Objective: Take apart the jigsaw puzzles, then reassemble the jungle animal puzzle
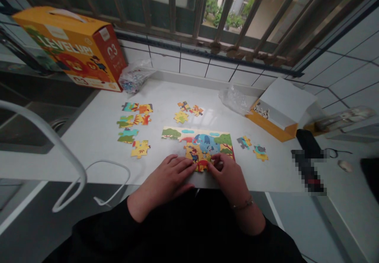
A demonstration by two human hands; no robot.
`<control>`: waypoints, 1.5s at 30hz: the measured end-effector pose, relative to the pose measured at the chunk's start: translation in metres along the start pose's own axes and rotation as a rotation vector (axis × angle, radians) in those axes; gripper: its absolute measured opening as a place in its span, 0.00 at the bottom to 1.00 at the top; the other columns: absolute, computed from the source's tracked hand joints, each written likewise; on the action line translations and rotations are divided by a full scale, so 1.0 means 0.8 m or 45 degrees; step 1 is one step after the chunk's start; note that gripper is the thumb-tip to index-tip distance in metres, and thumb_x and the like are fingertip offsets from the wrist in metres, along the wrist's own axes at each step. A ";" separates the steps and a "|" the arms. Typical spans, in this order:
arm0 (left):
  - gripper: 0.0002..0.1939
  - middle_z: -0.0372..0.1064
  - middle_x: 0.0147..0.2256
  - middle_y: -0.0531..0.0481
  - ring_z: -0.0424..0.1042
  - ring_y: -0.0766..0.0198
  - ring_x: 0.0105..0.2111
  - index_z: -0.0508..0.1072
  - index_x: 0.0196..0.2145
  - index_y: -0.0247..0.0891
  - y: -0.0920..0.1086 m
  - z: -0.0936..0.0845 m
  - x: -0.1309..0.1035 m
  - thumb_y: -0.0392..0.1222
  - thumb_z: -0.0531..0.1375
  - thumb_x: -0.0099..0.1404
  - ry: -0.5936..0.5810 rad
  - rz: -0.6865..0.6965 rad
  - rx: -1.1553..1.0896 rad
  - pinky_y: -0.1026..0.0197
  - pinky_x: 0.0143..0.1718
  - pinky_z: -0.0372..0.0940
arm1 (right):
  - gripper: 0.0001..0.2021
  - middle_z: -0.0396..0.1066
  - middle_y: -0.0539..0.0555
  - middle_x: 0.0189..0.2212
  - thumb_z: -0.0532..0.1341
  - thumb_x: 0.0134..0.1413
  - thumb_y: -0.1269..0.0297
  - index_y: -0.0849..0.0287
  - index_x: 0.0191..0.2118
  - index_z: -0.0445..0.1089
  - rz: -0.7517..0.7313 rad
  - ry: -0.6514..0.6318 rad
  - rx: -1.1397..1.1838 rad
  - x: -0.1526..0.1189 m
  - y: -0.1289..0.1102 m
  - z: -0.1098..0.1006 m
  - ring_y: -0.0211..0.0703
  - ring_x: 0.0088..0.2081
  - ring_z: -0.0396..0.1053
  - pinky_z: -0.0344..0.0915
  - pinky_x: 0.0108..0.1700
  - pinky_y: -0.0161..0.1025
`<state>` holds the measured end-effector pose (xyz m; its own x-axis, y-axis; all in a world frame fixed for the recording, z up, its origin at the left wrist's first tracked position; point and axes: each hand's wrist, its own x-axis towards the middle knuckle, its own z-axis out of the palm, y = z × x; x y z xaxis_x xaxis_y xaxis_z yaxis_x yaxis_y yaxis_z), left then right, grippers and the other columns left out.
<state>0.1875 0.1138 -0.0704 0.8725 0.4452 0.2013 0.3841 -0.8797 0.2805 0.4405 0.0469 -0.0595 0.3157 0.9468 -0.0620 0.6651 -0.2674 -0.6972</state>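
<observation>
A partly joined jigsaw puzzle (204,140) with blue elephants and trees lies near the front edge of the white counter. My left hand (171,176) rests at its lower left, fingers extended, fingertips at the picture's lower part. The fingers of my right hand (226,172) are pinched at the lower edge, on a piece with red on it (202,166). Loose pieces (181,116) lie behind the puzzle, several more (140,148) sit to the left, and a few (260,152) are at the right.
An orange box (74,50) and a plastic bag of pieces (134,77) stand at the back left. Clear wrap (235,99) and an open box (278,111) lie back right. A white cable (112,162) crosses the left front edge.
</observation>
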 end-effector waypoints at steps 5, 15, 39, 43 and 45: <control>0.30 0.73 0.63 0.39 0.71 0.42 0.61 0.69 0.69 0.42 0.001 0.004 0.003 0.51 0.66 0.75 0.010 -0.007 -0.012 0.38 0.64 0.62 | 0.05 0.77 0.57 0.39 0.66 0.65 0.61 0.56 0.42 0.74 -0.156 0.096 -0.183 -0.003 -0.005 0.006 0.52 0.38 0.77 0.74 0.44 0.49; 0.31 0.72 0.64 0.39 0.71 0.41 0.61 0.68 0.70 0.42 0.002 -0.003 0.008 0.51 0.66 0.75 -0.033 -0.022 -0.013 0.38 0.63 0.63 | 0.05 0.76 0.60 0.45 0.63 0.72 0.61 0.56 0.47 0.74 -0.278 0.117 -0.295 -0.017 -0.003 0.010 0.57 0.47 0.76 0.76 0.51 0.55; 0.12 0.78 0.56 0.40 0.78 0.52 0.56 0.77 0.57 0.40 -0.008 0.009 0.005 0.38 0.60 0.79 0.272 -0.095 -0.409 0.45 0.60 0.77 | 0.12 0.78 0.60 0.50 0.65 0.70 0.64 0.53 0.56 0.72 -0.477 -0.022 -0.191 -0.050 0.016 -0.013 0.57 0.52 0.79 0.79 0.56 0.56; 0.11 0.78 0.56 0.41 0.79 0.54 0.56 0.79 0.55 0.41 -0.009 0.013 0.007 0.36 0.59 0.80 0.301 -0.132 -0.446 0.47 0.59 0.78 | 0.10 0.78 0.60 0.49 0.65 0.68 0.66 0.52 0.53 0.74 -0.504 -0.050 -0.126 -0.063 0.017 -0.012 0.55 0.50 0.80 0.80 0.54 0.53; 0.11 0.79 0.56 0.41 0.79 0.54 0.56 0.79 0.55 0.40 -0.009 0.013 0.007 0.37 0.59 0.80 0.298 -0.133 -0.448 0.47 0.59 0.78 | 0.10 0.78 0.60 0.50 0.66 0.68 0.66 0.52 0.53 0.75 -0.499 -0.052 -0.136 -0.066 0.019 -0.008 0.55 0.50 0.80 0.81 0.53 0.53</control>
<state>0.1927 0.1208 -0.0813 0.7269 0.5905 0.3507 0.3050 -0.7351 0.6055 0.4385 -0.0086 -0.0624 -0.0013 0.9865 0.1635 0.7967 0.0998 -0.5960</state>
